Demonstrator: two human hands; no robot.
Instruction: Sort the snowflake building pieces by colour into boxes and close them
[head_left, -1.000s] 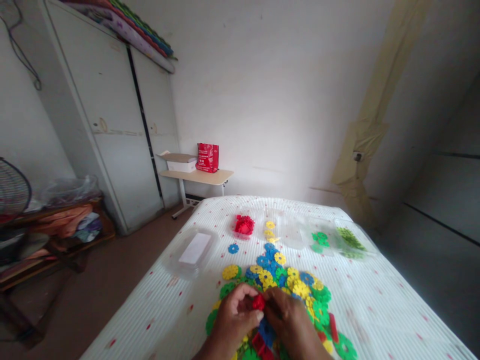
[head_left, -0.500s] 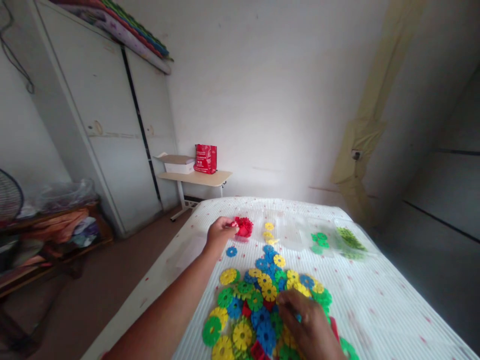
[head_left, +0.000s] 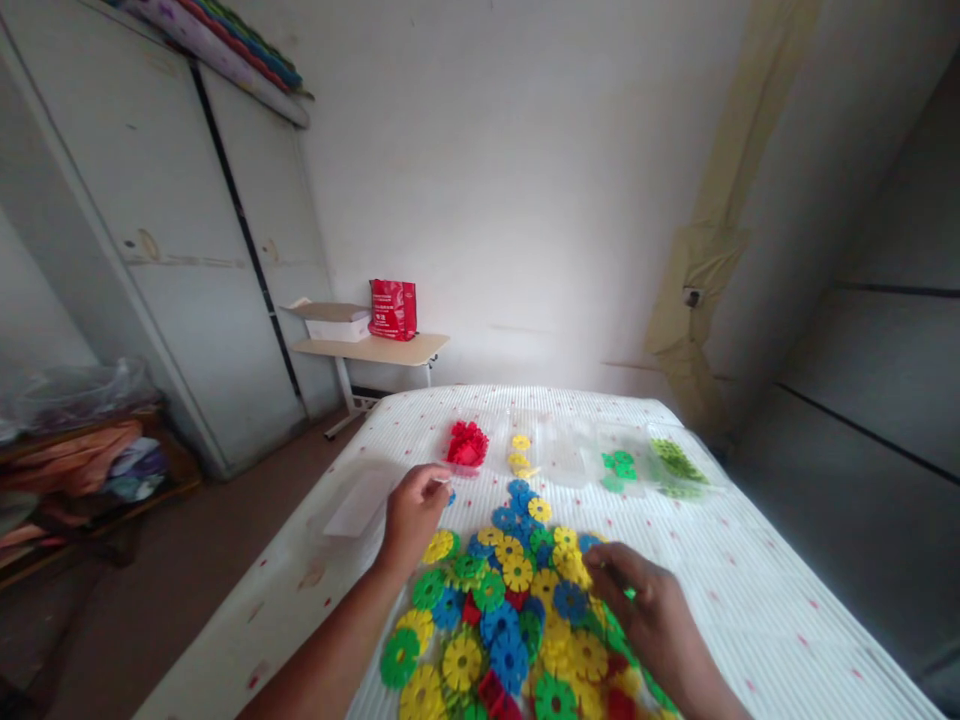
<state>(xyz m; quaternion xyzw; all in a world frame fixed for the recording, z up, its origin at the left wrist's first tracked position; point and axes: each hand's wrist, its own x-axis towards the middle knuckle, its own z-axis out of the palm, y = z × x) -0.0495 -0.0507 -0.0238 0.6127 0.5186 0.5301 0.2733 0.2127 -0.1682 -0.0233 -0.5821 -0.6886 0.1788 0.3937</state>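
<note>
Just the head view to go on: looks to me like there's a good way to go, since a big mixed pile [head_left: 517,573] of plastic discs lies loose at the near end of the tabletop [head_left: 757,610]. Further back, a clear tub [head_left: 463,472] is heaped with red pieces [head_left: 466,446], while the green pieces [head_left: 619,464] are only a few, and light green pieces [head_left: 677,462] fill another box on the right. A few red blocks [head_left: 493,690] lie in the pile, not in the tub. Left hand [head_left: 418,505] is near that tub, right beside a blue disc, fingers bent with a narrow grip; can't tell if anything's in it. Right hand [head_left: 646,598] is at the pile's right edge, fingers curled, contents hidden. The discs are flat, notched like little flowers, in yellow, blue and green, overlapping everywhere.
</note>
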